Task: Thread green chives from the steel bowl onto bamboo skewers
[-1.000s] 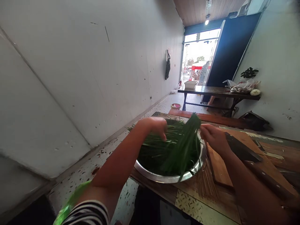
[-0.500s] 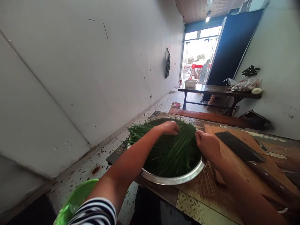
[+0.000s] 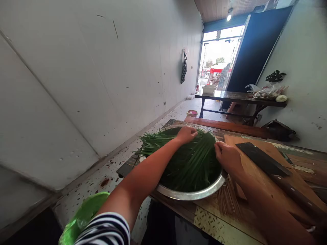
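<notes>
A steel bowl on the table edge holds a heap of long green chives. My left hand reaches over the far side of the heap, fingers curled down onto the leaves. At the right rim of the bowl, my right hand has its fingers pinched on chive leaves. Some leaf tips stick out over the bowl's left rim.
A wooden cutting board with a dark cleaver lies right of the bowl. Thin bamboo skewers lie beside the bowl. A green plastic thing sits low by my left arm. A bench and a far table stand ahead.
A bunch of chives that both hands held raised has been laid down flat in the bowl. My left hand slid to the far side of the heap.
</notes>
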### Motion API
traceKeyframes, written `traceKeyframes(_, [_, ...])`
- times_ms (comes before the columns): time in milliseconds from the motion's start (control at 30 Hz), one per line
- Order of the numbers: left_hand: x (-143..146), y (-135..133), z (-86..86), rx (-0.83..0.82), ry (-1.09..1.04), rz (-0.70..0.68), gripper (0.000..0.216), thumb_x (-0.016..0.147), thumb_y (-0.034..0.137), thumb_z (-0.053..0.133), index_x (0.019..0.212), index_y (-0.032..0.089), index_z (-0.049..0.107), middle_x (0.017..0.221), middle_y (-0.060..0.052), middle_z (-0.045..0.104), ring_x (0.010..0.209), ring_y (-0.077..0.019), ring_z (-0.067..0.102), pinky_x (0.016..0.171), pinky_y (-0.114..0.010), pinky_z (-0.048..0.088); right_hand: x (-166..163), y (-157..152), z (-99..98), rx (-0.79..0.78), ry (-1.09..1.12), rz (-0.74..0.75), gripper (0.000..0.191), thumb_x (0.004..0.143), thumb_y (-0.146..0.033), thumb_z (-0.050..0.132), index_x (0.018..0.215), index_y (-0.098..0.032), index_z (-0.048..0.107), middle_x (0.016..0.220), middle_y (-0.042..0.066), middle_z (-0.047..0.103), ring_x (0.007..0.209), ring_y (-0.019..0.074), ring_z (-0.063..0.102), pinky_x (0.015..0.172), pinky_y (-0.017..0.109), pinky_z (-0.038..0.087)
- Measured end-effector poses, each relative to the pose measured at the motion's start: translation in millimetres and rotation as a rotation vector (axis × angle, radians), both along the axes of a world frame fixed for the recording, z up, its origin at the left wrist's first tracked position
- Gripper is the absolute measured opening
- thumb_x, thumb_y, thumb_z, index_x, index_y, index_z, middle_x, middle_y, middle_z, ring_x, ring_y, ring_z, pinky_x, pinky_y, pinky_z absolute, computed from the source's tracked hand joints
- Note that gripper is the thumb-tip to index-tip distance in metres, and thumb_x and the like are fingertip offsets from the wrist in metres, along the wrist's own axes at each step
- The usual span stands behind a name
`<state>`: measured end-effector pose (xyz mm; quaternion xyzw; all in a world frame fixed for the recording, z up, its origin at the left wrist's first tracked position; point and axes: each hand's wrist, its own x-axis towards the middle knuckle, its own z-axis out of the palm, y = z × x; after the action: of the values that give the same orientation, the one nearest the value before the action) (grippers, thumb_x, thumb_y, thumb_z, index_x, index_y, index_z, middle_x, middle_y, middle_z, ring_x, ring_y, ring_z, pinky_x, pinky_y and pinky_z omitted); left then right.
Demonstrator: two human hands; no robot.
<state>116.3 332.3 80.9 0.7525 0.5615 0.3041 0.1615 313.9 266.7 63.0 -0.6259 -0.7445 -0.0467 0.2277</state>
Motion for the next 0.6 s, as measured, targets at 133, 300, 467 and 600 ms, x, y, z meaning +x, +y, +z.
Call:
traceKeyframes(133, [-4.8, 5.0, -4.3, -0.021, -0.130, 0.045, 0.025, 0.080, 0.026, 0.056, 0.087, 0.010, 0.073, 0.079, -0.007, 0.071, 0.075, -0.0152, 0.062, 0.074, -0.025, 0.046, -2.5, -2.4, 2.5, -0.023, -0.020, 0.005, 0.032, 0.091, -0.033, 0.038, 0.094, -0.020, 0.067, 0.084, 0.007, 0.072, 0.070, 0.0175, 0.062, 0.057, 0.027, 0.027])
traceKeyframes(300, [-0.8, 7.0, -9.9, -0.057, -0.303, 0.004, 0.025, 0.079, 0.026, 0.056, 0.088, 0.009, 0.071, 0.073, -0.005, 0.070, 0.061, -0.0105, 0.057, 0.066, -0.022, 0.046, -3.3, -2.9, 2.8, -0.038, -0.047, -0.001, 0.031, 0.092, -0.033, 0.038, 0.094, -0.020, 0.067, 0.085, 0.007, 0.072, 0.073, 0.0183, 0.063, 0.057, 0.027, 0.026])
traceKeyframes(467, [5.5, 2.6, -9.3, -0.103, -0.340, -0.046, 0.021, 0.080, 0.024, 0.053, 0.082, 0.009, 0.068, 0.066, -0.002, 0.068, 0.053, -0.0081, 0.052, 0.058, -0.020, 0.043, -3.5, -2.3, 2.2, -0.038, -0.060, 0.000, 0.032, 0.092, -0.031, 0.037, 0.093, -0.019, 0.067, 0.086, 0.008, 0.072, 0.072, 0.0172, 0.062, 0.057, 0.027, 0.026])
traceKeyframes(600, [9.6, -1.1, -6.2, -0.094, -0.306, -0.032, 0.020, 0.083, 0.023, 0.050, 0.076, 0.010, 0.063, 0.062, -0.002, 0.066, 0.050, -0.0074, 0.051, 0.058, -0.021, 0.043, -3.1, -1.8, 0.9, -0.028, -0.060, 0.000, 0.031, 0.092, -0.031, 0.037, 0.091, -0.020, 0.066, 0.084, 0.006, 0.072, 0.069, 0.0159, 0.061, 0.056, 0.027, 0.025])
